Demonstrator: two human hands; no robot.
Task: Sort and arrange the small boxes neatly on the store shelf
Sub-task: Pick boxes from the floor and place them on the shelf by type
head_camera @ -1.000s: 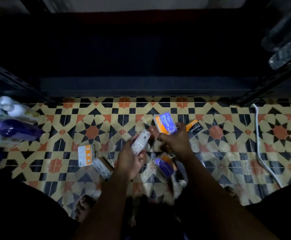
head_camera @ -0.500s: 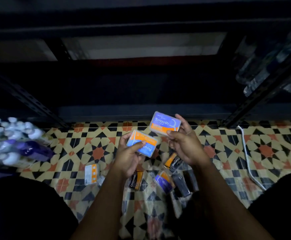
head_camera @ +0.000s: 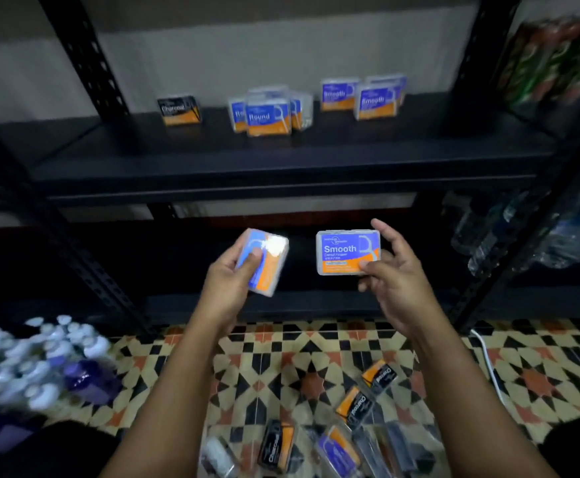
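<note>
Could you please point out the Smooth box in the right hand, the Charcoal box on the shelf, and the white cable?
Smooth box (head_camera: 348,251): head view, printed front face.
Charcoal box (head_camera: 179,110): head view, front label.
White cable (head_camera: 487,360): head view, stretch lying on the floor.

Two bare forearms, no sleeves; dark clothing on legs.

Only 1 view was given, from a camera on the person's head. It faced forward and down, square to the dark shelf (head_camera: 281,157), which crossed the upper half. The patterned floor (head_camera: 302,370) filled the bottom. It sat close: both forearms rose from the lower edge, left hand (head_camera: 228,281) and right hand (head_camera: 397,281) near centre.
</note>
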